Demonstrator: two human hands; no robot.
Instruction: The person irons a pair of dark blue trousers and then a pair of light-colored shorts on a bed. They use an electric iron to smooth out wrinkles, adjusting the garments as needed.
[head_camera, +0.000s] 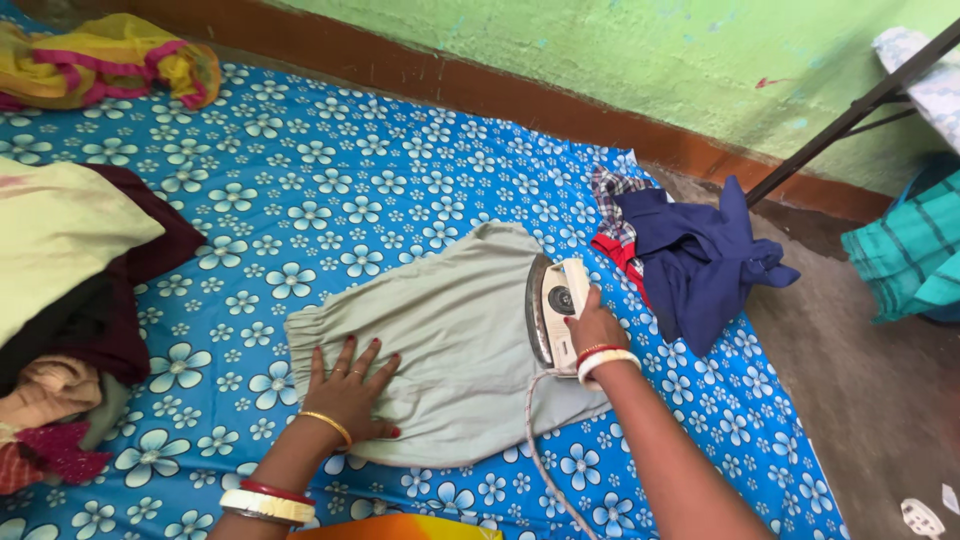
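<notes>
r hand (592, 325) grips iron (552, 305), l hand (350, 392) flat on pale green cloth (450, 345).

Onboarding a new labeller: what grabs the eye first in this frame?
The bright blue floral sheet fills most of the floor. At its centre lies a pale grey-green garment: the left hand presses flat on its near edge, while the right hand grips a white electric iron on its right side. Just right of that lies a heap of dark blue clothes, and folded clothes are stacked at the left edge.
</notes>
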